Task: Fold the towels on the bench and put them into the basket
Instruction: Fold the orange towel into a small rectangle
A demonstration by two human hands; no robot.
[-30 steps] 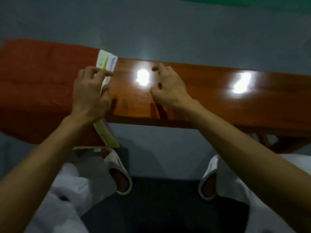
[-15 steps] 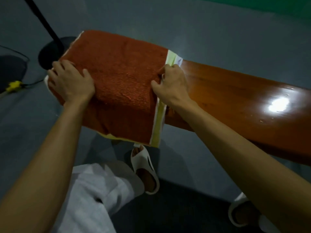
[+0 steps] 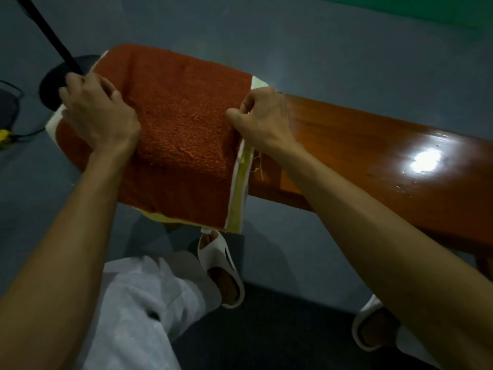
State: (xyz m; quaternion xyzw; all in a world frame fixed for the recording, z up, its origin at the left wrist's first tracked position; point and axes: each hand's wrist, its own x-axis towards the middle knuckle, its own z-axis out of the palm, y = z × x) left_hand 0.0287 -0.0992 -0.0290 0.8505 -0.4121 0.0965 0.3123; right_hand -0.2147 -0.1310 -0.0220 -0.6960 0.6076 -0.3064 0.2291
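An orange-red towel (image 3: 181,124) with a pale yellow-white border lies draped over the left end of the glossy wooden bench (image 3: 373,156), its near part hanging over the front edge. My left hand (image 3: 98,113) grips the towel's left edge with curled fingers. My right hand (image 3: 261,116) pinches the towel's right border near the bench top. No basket is in view.
A black stand with a round base (image 3: 61,76) and a cable stand on the grey floor to the left. My legs in white trousers and white slippers (image 3: 221,265) are below the bench. A dark mat (image 3: 266,329) lies underfoot.
The view swung left along the bench. My left hand went from the towel's right border to its left edge; my right hand left the bare bench and took the right border.
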